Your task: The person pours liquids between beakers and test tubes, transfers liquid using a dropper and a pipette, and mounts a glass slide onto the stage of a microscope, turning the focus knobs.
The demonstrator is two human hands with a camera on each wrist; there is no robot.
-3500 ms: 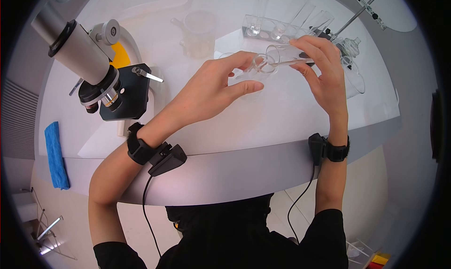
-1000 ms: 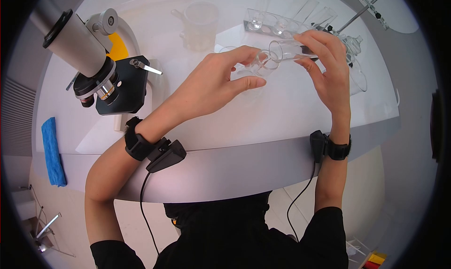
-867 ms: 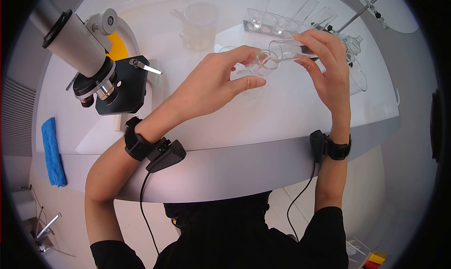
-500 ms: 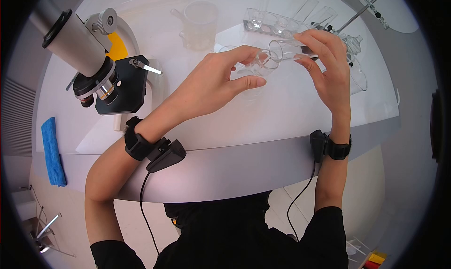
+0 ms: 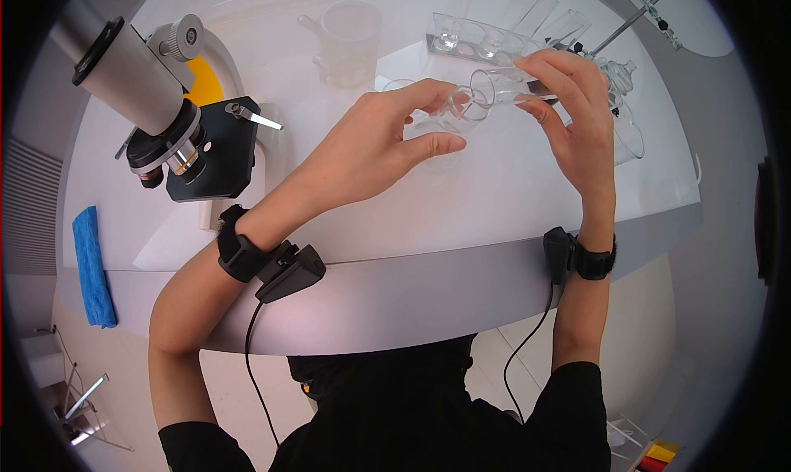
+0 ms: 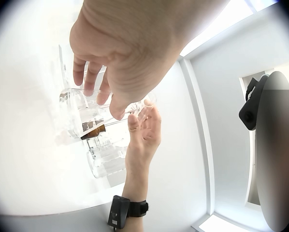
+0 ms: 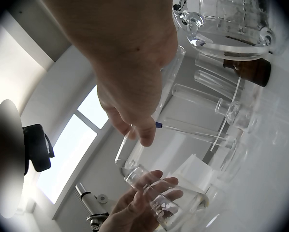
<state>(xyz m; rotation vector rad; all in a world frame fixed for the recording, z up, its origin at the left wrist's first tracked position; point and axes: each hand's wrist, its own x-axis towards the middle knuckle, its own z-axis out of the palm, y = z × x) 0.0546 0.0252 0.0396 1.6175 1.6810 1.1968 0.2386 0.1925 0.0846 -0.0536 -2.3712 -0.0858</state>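
- Across most of the head view we see the pale tabletop [image 5: 461,212], its far corners lost to the lens's dark border.
- At left stands a microscope [image 5: 161,101], its top cut by the frame and part of its base behind a forearm.
- Near centre, we see the left hand [image 5: 375,142] curled around a flask and the right hand [image 5: 568,114] pinching a glass tube, the two hands apart.
- Beyond them, a cloudy jug [image 5: 350,52] nearly melts into the white surface.
- To its right, the test tube rack [image 5: 449,52] loses one end behind the right hand; one upright tube runs out of frame.
- Raised above the tabletop, the glass tube [image 5: 498,89] lies tilted, mouth to the flask; we cannot tell whether the rims touch.
- Fingers cover part of the flask [image 7: 164,209], whose printed marking we cannot read.
- A blue cloth [image 5: 95,266] hangs over the left edge.
- In the right wrist view, clear glassware partly blocks our sight of a brown bottle [image 7: 254,73].
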